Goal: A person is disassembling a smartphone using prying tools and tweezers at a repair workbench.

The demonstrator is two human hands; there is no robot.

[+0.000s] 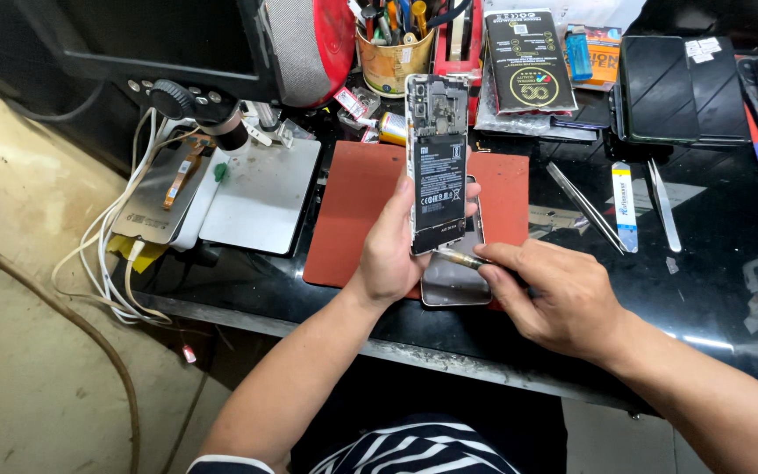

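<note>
Opened phone (437, 167) held upright by left hand (388, 250), long axis 12–6 o'clock. Thin tool (460, 258) pinched in right hand (554, 294) fingers, tip at phone's lower edge, pointing 9 o'clock.

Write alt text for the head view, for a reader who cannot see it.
The left hand holds an opened phone upright, battery showing, while the right hand puts a small brass-tipped tool to its lower edge. Below lie a red mat, tweezers and a black worktable.
</note>
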